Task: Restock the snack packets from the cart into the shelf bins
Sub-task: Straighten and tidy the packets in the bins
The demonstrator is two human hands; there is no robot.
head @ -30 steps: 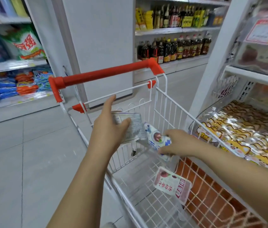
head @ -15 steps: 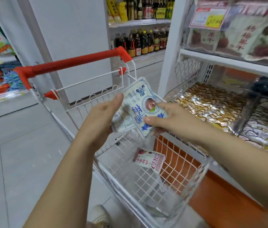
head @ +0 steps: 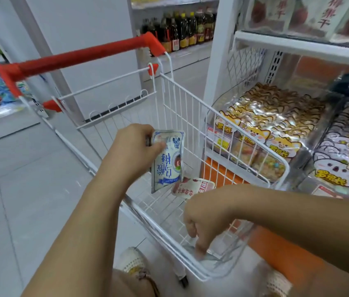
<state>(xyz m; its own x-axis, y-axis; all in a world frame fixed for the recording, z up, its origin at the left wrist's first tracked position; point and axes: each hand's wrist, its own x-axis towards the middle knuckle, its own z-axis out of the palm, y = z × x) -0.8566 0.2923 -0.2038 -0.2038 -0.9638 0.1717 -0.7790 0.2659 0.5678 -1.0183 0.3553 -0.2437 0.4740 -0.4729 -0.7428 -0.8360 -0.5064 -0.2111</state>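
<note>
My left hand [head: 134, 151] grips the top of a blue-and-white snack packet [head: 167, 163], which hangs over the white wire cart [head: 190, 108]. A red-and-white snack packet [head: 193, 187] lies on the cart floor just below it. My right hand [head: 203, 219] reaches down into the near end of the cart, fingers curled and pointing down at a clear wrapper [head: 210, 256]; whether they hold it is blurred. To the right, clear shelf bins [head: 276, 118] hold yellow cat-print packets, and a neighbouring bin [head: 345, 151] holds grey ones.
The cart's red handle [head: 79, 58] crosses the upper left. A white shelf upright [head: 220, 50] stands beside the cart. Bottles [head: 182, 28] line shelves at the back. An orange base panel [head: 281, 249] runs under the bins. My shoes [head: 132, 262] are on the grey floor.
My right hand has let go of the blue-and-white packet and dropped to the cart's near end. My left hand now holds that packet alone. The view has swung right and down.
</note>
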